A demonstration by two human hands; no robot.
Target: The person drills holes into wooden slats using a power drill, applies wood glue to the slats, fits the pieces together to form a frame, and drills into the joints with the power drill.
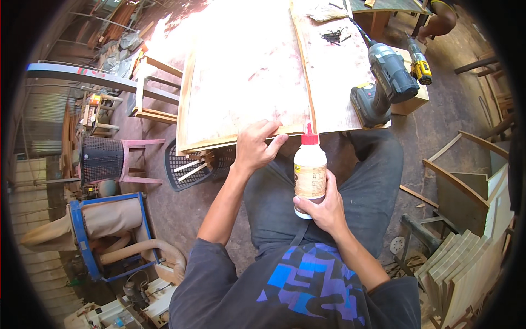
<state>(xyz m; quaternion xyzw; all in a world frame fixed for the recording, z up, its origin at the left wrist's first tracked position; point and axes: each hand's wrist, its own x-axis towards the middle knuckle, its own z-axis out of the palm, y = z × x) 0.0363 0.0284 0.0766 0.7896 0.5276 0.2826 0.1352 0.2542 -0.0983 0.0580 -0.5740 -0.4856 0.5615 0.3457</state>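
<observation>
Pointing its red cap (310,139) away from the body, a white bottle (310,171) is clamped in the right hand (327,210), in front of the dark trousers (268,205) and just by the near edge of a pale tabletop (246,82). The bottle is wrapped in a cream label (310,182) with a yellow-green patch at its upper left; lines of brown print and small boxed blocks are seen, too small to be read. The hands are held apart: the left hand (255,145) is set against a wooden strip (211,143) along the near edge, though whether it is pinched cannot be told. On the tabletop's right side, a dark grey power driver (386,71) is placed, with dark screws (333,37) scattered beyond it. A yellow-and-black drill (420,68) is seen farther right. The dark shirt (230,290) is printed with blue and purple blocks. At far left, a metal beam (60,70) is marked in red, illegibly.
</observation>
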